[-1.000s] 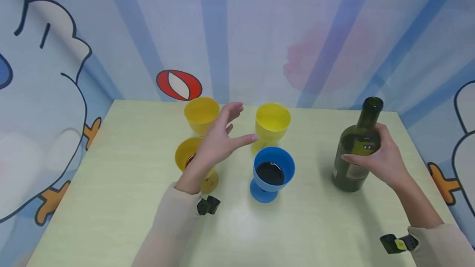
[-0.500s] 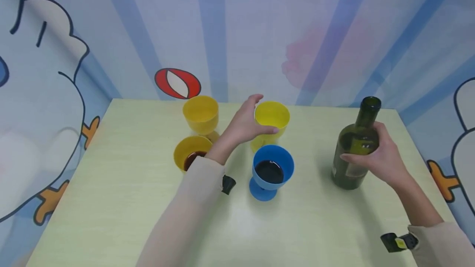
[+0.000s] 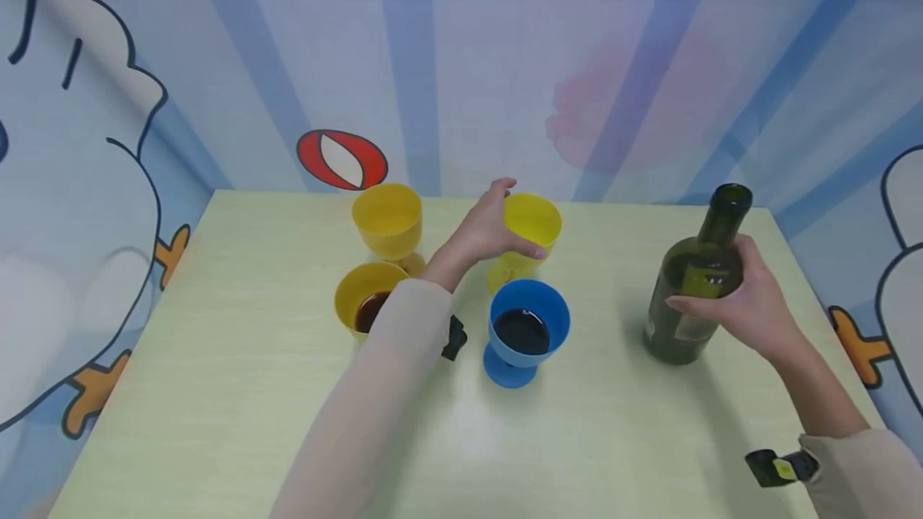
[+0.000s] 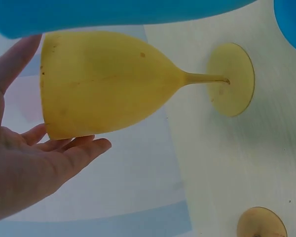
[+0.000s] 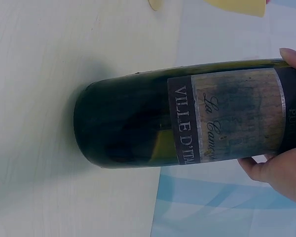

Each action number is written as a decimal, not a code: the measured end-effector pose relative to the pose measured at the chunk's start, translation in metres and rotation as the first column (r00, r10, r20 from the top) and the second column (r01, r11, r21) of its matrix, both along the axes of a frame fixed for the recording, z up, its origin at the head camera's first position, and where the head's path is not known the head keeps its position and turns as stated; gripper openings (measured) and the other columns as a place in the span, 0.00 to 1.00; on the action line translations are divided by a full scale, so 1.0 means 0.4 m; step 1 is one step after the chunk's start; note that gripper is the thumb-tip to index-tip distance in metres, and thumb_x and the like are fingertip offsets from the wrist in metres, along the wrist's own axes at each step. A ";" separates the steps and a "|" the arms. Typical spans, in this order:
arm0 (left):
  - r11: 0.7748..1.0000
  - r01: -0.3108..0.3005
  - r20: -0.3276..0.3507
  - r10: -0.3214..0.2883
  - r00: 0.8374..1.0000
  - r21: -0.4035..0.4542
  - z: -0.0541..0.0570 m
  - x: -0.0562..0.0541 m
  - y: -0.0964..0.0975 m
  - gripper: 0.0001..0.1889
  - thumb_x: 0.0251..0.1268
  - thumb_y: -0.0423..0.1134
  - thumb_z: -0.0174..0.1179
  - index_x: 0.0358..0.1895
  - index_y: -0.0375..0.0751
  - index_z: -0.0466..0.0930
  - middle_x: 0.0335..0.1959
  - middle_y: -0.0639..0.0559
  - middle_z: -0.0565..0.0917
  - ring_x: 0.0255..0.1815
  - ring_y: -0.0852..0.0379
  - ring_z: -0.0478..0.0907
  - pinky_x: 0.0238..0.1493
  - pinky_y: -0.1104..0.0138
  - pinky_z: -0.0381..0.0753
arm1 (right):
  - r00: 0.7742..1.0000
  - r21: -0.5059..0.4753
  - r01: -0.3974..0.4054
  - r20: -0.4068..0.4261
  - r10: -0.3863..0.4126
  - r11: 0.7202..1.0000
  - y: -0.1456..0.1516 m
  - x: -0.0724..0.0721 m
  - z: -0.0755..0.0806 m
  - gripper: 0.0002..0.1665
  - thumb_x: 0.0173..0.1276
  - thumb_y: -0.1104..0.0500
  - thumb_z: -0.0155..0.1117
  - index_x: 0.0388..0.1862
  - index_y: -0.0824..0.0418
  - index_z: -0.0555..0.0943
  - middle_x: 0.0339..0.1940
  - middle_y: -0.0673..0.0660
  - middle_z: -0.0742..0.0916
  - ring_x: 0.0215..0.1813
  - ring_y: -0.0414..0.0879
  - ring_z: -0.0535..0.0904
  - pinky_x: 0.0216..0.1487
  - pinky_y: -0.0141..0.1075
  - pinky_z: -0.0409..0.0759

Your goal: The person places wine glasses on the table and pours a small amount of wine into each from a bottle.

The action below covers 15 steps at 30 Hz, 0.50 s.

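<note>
My left hand (image 3: 483, 231) spans the rim of a yellow goblet (image 4: 108, 84) standing at the back. Thumb in front, fingers (image 4: 74, 148) behind, it holds the bowl from the left. On the right, my right hand (image 3: 753, 307) grips a green glass wine bottle (image 3: 692, 295) around its body, the thumb across the front. The bottle leans slightly right, dark liquid inside, its printed label (image 5: 237, 113) showing in the right wrist view. A blue goblet (image 3: 522, 331) with dark liquid stands just in front of the yellow one.
Left of the left arm stand two more yellow goblets: a back one (image 3: 387, 219) and a front one (image 3: 360, 303) with dark red liquid, partly hidden by the sleeve. The pale table (image 3: 238, 391) ends at a blue striped backdrop (image 3: 476, 62).
My left hand has moved right and away from me, from between the goblets to the back yellow goblet's rim. The bottle has tipped slightly further right in my right hand.
</note>
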<state>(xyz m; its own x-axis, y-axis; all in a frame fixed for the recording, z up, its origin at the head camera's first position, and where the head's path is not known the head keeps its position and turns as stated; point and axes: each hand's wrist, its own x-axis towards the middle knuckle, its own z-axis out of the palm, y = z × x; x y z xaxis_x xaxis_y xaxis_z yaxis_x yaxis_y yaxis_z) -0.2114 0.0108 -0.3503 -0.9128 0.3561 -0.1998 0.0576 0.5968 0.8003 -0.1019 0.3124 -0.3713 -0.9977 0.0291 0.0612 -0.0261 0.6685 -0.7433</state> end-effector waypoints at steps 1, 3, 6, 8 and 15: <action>1.000 -0.003 0.008 0.003 1.000 -0.005 -0.001 -0.001 0.001 0.54 0.41 0.42 0.74 0.70 0.46 0.46 0.68 0.48 0.57 0.63 0.50 0.60 0.60 0.56 0.64 | 1.000 -0.001 -0.001 0.000 0.001 1.000 0.003 0.000 -0.001 0.51 0.51 0.57 0.73 0.64 0.67 0.51 0.54 0.69 0.69 0.53 0.63 0.66 0.45 0.58 0.65; 1.000 -0.009 0.021 0.009 1.000 -0.014 -0.004 -0.004 0.001 0.54 0.40 0.41 0.74 0.70 0.47 0.46 0.67 0.47 0.59 0.62 0.49 0.62 0.60 0.56 0.65 | 1.000 0.000 0.005 -0.002 -0.005 1.000 0.008 0.000 -0.003 0.50 0.51 0.57 0.73 0.64 0.67 0.51 0.54 0.69 0.69 0.53 0.63 0.66 0.45 0.58 0.65; 1.000 -0.005 0.037 0.006 0.999 -0.014 -0.009 -0.006 -0.005 0.53 0.39 0.42 0.75 0.69 0.47 0.47 0.66 0.47 0.62 0.61 0.49 0.63 0.59 0.55 0.65 | 1.000 0.004 0.020 -0.003 -0.020 1.000 0.019 0.001 -0.006 0.50 0.51 0.57 0.73 0.64 0.66 0.51 0.55 0.68 0.69 0.53 0.62 0.65 0.45 0.58 0.64; 1.000 0.009 0.047 -0.009 0.999 -0.007 -0.014 -0.008 -0.011 0.53 0.40 0.42 0.74 0.69 0.48 0.47 0.65 0.46 0.62 0.60 0.49 0.63 0.59 0.55 0.65 | 1.000 0.011 0.030 -0.004 -0.030 0.999 0.026 0.003 -0.008 0.50 0.51 0.57 0.72 0.65 0.66 0.52 0.55 0.68 0.69 0.53 0.61 0.65 0.44 0.58 0.65; 1.000 0.030 0.063 -0.030 0.998 0.001 -0.024 -0.015 -0.019 0.53 0.40 0.44 0.74 0.69 0.50 0.46 0.66 0.46 0.61 0.61 0.49 0.62 0.60 0.54 0.65 | 0.999 0.031 0.043 0.012 -0.043 0.999 0.040 0.009 -0.012 0.49 0.51 0.57 0.73 0.64 0.62 0.53 0.55 0.64 0.69 0.49 0.44 0.66 0.42 0.50 0.66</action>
